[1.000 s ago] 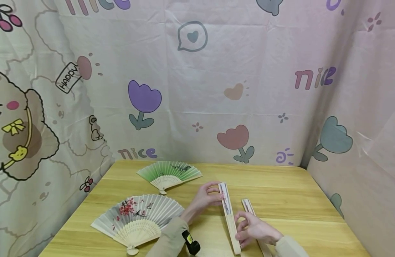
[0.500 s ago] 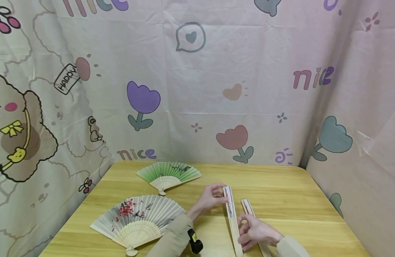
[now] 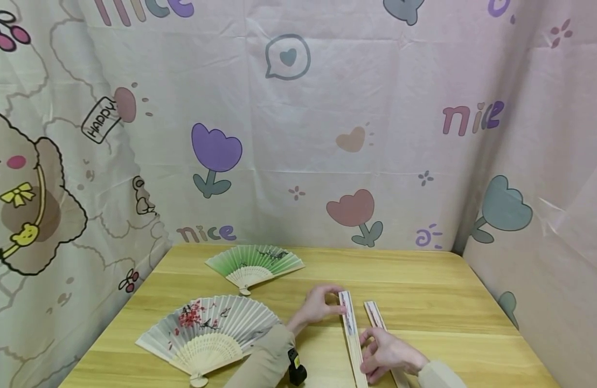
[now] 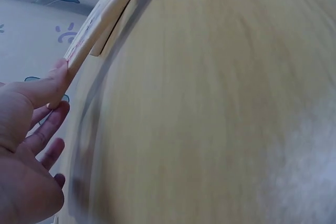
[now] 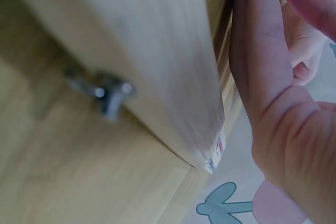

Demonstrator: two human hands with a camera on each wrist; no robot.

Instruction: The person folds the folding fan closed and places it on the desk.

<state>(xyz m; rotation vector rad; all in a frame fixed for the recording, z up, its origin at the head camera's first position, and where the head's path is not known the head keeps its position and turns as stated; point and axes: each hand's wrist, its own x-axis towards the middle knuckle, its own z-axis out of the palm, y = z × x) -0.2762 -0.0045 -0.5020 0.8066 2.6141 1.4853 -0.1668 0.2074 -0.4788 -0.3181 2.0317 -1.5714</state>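
A folded hand fan [image 3: 349, 326], pale ribs with a patterned strip at its far end, is held between both hands. My left hand [image 3: 319, 307] pinches its far end between thumb and fingers; the left wrist view shows the thumb [image 4: 52, 81] on one side and the other fingers spread below. Farther down, my right hand [image 3: 388, 353] grips the near part of the same fan from the right. A second folded fan [image 3: 375, 314] lies to the right, partly hidden behind the right hand. In the right wrist view this second fan [image 5: 142, 61] looms close, with a metal pivot loop.
On the wooden table [image 3: 439, 291], an open white-grey fan [image 3: 216, 331] with red blossoms lies at the left, partly covered by the left sleeve. Behind it an open green fan [image 3: 255, 264] is spread. Printed cloth [image 3: 289, 134] hangs around the table's back and sides.
The held fan's far end has shifted right, then lowered toward the table, with my left hand moving along. My right hand has moved slightly right and down, keeping its grip.
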